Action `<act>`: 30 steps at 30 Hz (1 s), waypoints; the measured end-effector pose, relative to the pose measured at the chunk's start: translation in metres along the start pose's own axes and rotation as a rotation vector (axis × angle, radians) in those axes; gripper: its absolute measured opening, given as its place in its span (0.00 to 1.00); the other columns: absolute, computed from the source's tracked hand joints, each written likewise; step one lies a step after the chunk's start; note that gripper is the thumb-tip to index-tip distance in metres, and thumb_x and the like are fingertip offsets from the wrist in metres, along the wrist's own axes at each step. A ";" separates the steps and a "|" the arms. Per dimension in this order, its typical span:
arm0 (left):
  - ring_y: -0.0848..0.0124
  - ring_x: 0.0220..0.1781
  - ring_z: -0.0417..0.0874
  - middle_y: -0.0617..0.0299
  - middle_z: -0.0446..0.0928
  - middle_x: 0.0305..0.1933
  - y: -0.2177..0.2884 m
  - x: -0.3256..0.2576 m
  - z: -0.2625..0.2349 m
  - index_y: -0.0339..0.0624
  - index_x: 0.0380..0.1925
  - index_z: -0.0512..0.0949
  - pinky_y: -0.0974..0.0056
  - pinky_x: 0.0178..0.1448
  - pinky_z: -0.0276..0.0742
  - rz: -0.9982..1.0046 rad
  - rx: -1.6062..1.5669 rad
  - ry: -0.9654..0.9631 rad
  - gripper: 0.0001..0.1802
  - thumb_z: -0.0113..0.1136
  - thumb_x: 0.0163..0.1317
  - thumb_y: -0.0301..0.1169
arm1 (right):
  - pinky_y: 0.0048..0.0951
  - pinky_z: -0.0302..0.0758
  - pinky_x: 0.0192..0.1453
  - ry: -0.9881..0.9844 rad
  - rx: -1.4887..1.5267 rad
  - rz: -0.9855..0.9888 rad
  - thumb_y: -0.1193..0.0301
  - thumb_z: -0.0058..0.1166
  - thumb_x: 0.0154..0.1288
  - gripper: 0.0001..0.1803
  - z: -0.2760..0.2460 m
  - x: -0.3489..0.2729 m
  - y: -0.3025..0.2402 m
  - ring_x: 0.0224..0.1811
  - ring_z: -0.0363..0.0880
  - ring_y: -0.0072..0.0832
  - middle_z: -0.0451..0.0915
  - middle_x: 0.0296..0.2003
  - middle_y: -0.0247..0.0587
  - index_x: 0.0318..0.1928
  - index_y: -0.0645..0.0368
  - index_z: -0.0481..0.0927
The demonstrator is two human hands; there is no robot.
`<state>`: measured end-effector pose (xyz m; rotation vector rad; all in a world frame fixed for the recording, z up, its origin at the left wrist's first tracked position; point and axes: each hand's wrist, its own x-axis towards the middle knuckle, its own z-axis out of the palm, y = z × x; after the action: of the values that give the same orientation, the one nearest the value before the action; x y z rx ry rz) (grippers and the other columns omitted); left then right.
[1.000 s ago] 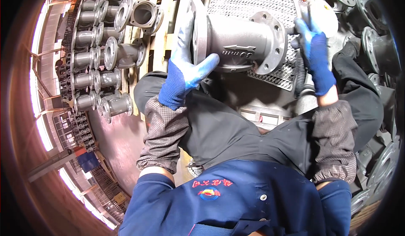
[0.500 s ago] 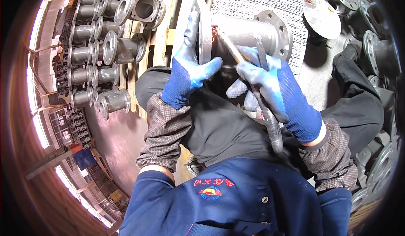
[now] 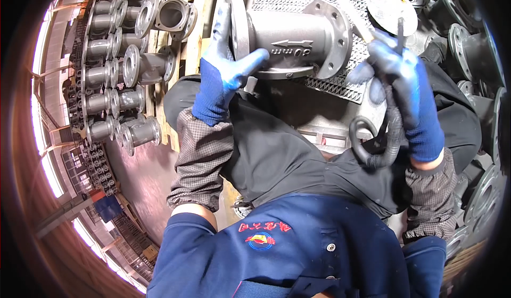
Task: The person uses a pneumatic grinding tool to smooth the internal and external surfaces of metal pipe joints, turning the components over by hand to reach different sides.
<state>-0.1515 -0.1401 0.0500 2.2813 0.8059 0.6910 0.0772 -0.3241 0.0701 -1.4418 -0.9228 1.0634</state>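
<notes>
A grey flanged pipe fitting (image 3: 290,45) lies on its side in front of me, a raised arrow and characters on its body. My left hand (image 3: 221,69), in a blue glove, grips its left flange: the fingers lie along the outer face, the thumb reaches under the body. My right hand (image 3: 402,77), also gloved and somewhat blurred, is off to the right, apart from the fitting. It is closed round a slim rod-shaped tool (image 3: 364,32) whose pale end points up and left. A black hose (image 3: 395,119) loops down below that hand.
Metal grating (image 3: 346,91) lies under and behind the fitting. Beyond my right hand is a round whitish disc (image 3: 388,13). More flanged fittings (image 3: 151,64) stand on a wooden pallet (image 3: 196,26) at the left; several others (image 3: 474,48) crowd the right side.
My right hand has drawn the tool away from the fitting's left flange to the right, and the hose has curled into a loop. The fitting has rolled, bringing its arrow into view.
</notes>
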 end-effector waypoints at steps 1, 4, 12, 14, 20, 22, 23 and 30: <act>0.67 0.57 0.71 0.48 0.69 0.60 0.003 0.005 0.000 0.33 0.65 0.57 0.64 0.60 0.68 0.014 0.040 -0.001 0.47 0.71 0.46 0.29 | 0.18 0.70 0.25 0.129 0.052 0.011 0.64 0.43 0.66 0.19 -0.011 0.006 0.016 0.19 0.73 0.18 0.81 0.26 0.38 0.48 0.67 0.75; 0.70 0.46 0.77 0.52 0.72 0.54 -0.001 0.024 0.012 0.33 0.63 0.60 0.67 0.49 0.77 -0.056 0.019 0.006 0.39 0.66 0.53 0.29 | 0.19 0.70 0.25 0.300 0.030 0.094 0.64 0.46 0.65 0.18 -0.029 0.021 0.046 0.20 0.72 0.18 0.78 0.26 0.36 0.48 0.65 0.77; 0.49 0.58 0.73 0.43 0.70 0.58 -0.036 0.063 0.000 0.41 0.57 0.70 0.57 0.61 0.70 0.537 0.417 -0.029 0.22 0.52 0.61 0.28 | 0.21 0.75 0.24 0.435 0.478 0.242 0.67 0.53 0.62 0.16 -0.005 0.061 0.114 0.22 0.69 0.16 0.74 0.28 0.32 0.46 0.66 0.75; 0.50 0.56 0.74 0.44 0.71 0.56 -0.042 0.060 0.009 0.41 0.59 0.67 0.56 0.60 0.70 0.639 0.467 0.086 0.23 0.49 0.62 0.25 | 0.22 0.76 0.23 0.437 0.444 0.231 0.68 0.52 0.63 0.17 0.001 0.067 0.116 0.21 0.69 0.17 0.74 0.28 0.33 0.48 0.67 0.74; 0.66 0.51 0.75 0.52 0.74 0.50 -0.051 0.038 0.022 0.34 0.51 0.73 0.60 0.55 0.73 -0.246 -0.329 0.056 0.16 0.49 0.65 0.28 | 0.19 0.74 0.32 0.398 0.210 0.247 0.71 0.45 0.65 0.21 0.007 0.073 0.127 0.32 0.76 0.19 0.79 0.41 0.40 0.57 0.67 0.70; 0.70 0.50 0.75 0.56 0.74 0.50 -0.058 0.029 0.022 0.31 0.50 0.73 0.62 0.54 0.73 -0.426 -0.686 0.143 0.23 0.50 0.65 0.40 | 0.20 0.74 0.33 0.410 0.235 0.229 0.71 0.44 0.65 0.21 0.015 0.073 0.114 0.33 0.76 0.19 0.79 0.41 0.40 0.57 0.68 0.70; 0.69 0.50 0.75 0.56 0.74 0.50 -0.060 0.027 0.022 0.31 0.51 0.72 0.62 0.54 0.73 -0.389 -0.649 0.148 0.24 0.51 0.64 0.42 | 0.19 0.74 0.34 0.426 0.249 0.216 0.71 0.44 0.65 0.21 0.018 0.074 0.112 0.33 0.76 0.18 0.79 0.41 0.39 0.56 0.68 0.71; 0.71 0.50 0.76 0.58 0.76 0.49 -0.022 0.028 0.009 0.34 0.52 0.73 0.66 0.56 0.70 -0.530 -0.660 0.202 0.25 0.54 0.63 0.42 | 0.29 0.76 0.37 0.375 0.394 0.374 0.73 0.50 0.61 0.16 0.021 0.069 0.098 0.34 0.79 0.30 0.80 0.35 0.39 0.48 0.67 0.76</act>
<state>-0.1349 -0.1105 0.0362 1.3495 1.0337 0.7909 0.0771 -0.2648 -0.0368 -1.4365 -0.1626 1.1157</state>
